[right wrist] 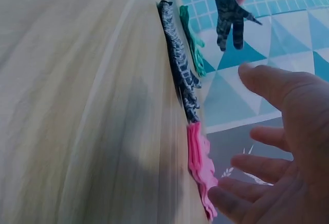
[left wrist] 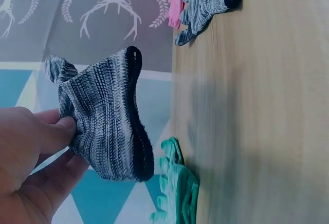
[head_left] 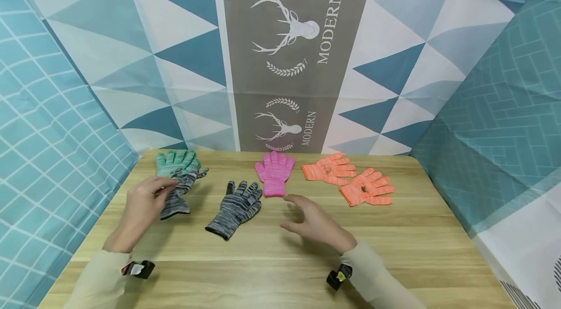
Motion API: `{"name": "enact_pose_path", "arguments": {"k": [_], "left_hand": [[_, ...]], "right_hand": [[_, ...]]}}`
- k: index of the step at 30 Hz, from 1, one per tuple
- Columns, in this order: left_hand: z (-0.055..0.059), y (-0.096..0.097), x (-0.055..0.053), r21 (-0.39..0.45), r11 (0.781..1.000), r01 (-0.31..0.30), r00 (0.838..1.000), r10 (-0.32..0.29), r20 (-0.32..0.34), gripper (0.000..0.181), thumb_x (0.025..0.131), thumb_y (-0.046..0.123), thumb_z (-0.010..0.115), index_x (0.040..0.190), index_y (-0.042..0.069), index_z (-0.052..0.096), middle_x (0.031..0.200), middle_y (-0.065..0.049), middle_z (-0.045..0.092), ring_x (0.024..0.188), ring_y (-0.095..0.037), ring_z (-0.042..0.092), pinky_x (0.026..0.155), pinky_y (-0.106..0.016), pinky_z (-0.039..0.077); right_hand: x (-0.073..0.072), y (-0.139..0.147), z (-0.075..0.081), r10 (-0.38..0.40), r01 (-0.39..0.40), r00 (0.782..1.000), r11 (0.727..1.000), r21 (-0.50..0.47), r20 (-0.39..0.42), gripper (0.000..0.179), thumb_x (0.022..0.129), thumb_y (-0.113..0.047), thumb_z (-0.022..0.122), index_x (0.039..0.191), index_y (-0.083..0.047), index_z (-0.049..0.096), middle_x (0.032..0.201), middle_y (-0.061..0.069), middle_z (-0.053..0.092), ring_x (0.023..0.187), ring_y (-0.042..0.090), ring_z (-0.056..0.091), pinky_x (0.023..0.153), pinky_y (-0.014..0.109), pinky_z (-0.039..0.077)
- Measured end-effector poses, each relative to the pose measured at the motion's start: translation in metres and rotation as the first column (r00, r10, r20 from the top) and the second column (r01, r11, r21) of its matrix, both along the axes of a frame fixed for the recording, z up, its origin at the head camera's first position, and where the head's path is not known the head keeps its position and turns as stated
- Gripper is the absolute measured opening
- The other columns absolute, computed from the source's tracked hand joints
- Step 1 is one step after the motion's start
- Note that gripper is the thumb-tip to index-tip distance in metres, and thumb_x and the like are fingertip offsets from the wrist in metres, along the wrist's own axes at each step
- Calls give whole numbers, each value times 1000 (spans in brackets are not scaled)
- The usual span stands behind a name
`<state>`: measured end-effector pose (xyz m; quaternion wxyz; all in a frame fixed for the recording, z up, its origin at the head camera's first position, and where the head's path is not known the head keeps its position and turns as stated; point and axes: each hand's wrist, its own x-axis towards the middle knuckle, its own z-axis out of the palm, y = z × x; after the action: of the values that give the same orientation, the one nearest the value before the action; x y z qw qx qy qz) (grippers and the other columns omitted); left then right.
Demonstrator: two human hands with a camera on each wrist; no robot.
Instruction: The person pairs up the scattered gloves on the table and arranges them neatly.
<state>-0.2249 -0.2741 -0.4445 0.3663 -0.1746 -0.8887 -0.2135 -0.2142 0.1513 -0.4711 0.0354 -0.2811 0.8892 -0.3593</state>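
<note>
My left hand pinches a grey-and-black knit glove between thumb and fingers. In the left wrist view it hangs clear of the table, its black-edged cuff to the right. A second grey-and-black glove lies on the table, fingers pointing away, between my two hands. My right hand holds nothing and hovers over the wood with thumb and fingers spread. Its fingertips are near the cuff of a pink glove. Behind the lifted glove lies a green glove, partly hidden by it in the head view.
Two orange gloves, one farther back and one nearer, lie at the back right. The wooden table ends at a patterned cloth backdrop. Blue cloth walls rise at the left and right.
</note>
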Motion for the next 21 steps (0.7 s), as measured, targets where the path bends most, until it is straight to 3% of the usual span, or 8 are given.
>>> {"name": "enact_pose_path", "arguments": {"k": [7, 10, 12, 15, 19, 21], "left_hand": [[-2, -8, 19, 45, 998, -48, 998, 49, -25, 26, 77, -14, 80, 91, 7, 81, 89, -11, 78, 75, -31, 72, 65, -14, 47], [-3, -11, 29, 82, 995, -64, 997, 67, -30, 27, 74, -15, 82, 89, 7, 82, 86, -12, 78, 70, -15, 71, 63, -5, 44], [-3, -13, 34, 93, 993, -71, 997, 74, -28, 27, 73, -15, 82, 88, 8, 82, 85, -11, 78, 72, 4, 66, 61, -3, 44], [-3, -15, 39, 94, 993, -71, 997, 74, -26, 28, 72, -16, 82, 87, 8, 82, 84, -10, 78, 75, 17, 57, 58, -4, 44], [-3, -16, 44, 75, 995, -72, 996, 75, -42, 29, 71, -16, 83, 87, 8, 82, 85, -10, 79, 71, 7, 61, 57, -7, 45], [-2, -16, 47, 77, 994, -74, 996, 78, -42, 29, 71, -16, 83, 87, 8, 82, 85, -10, 79, 74, 11, 60, 57, -7, 45]], "right_hand": [[-8, -24, -6, 28, -28, 1000, 1000, 7, 6, 92, 88, -57, 75, 159, -12, 39, 166, 20, 31, 154, 37, 31, 122, 55, 32], [-9, -34, -11, 47, -47, 999, 999, 27, 2, 94, 88, -60, 73, 161, -14, 36, 168, 21, 27, 156, 40, 25, 122, 58, 29], [-10, -39, -13, 60, -60, 998, 997, 41, 5, 95, 89, -61, 72, 162, -15, 33, 169, 20, 24, 157, 40, 21, 123, 58, 27], [-12, -46, -14, 89, -88, 996, 994, 62, -2, 94, 91, -60, 70, 162, -10, 32, 169, 19, 25, 157, 41, 21, 124, 56, 25], [-13, -58, -11, 118, -116, 993, 988, 102, -11, 90, 93, -56, 69, 160, -7, 34, 168, 18, 29, 156, 42, 23, 124, 55, 27], [-13, -65, -10, 131, -127, 991, 985, 116, -22, 88, 95, -54, 68, 160, -6, 35, 167, 18, 31, 156, 41, 25, 124, 54, 28]]}}
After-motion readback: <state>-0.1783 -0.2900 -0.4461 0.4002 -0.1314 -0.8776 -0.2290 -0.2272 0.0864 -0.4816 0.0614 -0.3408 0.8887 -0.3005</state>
